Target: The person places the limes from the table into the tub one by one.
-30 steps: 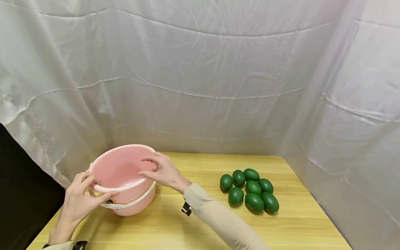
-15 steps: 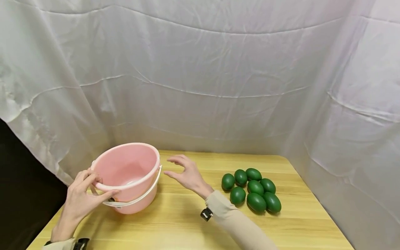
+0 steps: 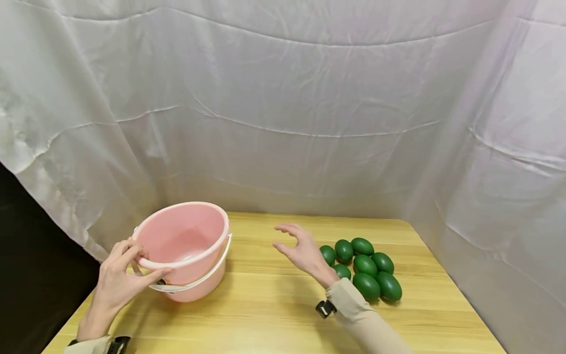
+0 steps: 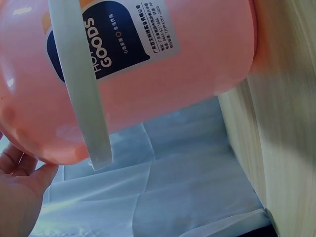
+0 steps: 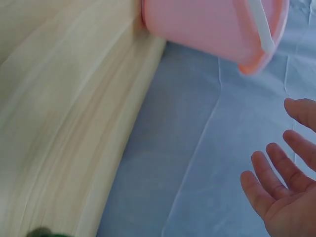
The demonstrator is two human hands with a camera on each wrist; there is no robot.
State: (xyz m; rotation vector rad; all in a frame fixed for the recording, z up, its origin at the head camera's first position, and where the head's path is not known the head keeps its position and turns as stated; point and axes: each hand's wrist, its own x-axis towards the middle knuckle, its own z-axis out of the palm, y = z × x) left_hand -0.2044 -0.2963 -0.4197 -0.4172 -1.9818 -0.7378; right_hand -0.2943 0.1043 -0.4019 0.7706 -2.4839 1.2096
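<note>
A pink plastic bucket [image 3: 194, 268] stands at the left of the table, its mouth facing up. My left hand [image 3: 116, 282] grips its near left rim, thumb outside and fingers over the edge. The white bail handle [image 4: 81, 89] hangs down against the bucket's front, across a dark printed label [image 4: 118, 37]. Between the bucket and a cluster of glossy dark green avocado-like ovals [image 3: 365, 265], my right hand [image 3: 305, 250] is raised over the table. Its fingers are spread and relaxed, with nothing in them. The right forearm partly covers the nearest left ovals.
The wooden table [image 3: 265, 305] has a rounded far right corner. Pale grey cloth [image 3: 283, 147] hangs behind it and along both sides. A black area [image 3: 35, 275] lies beyond the table's left edge. Both wrists wear black straps with beige sleeves.
My right hand has left the bucket's right rim and travelled right toward the green ovals. The left hand keeps its grip on the rim, and the bucket has hardly moved.
</note>
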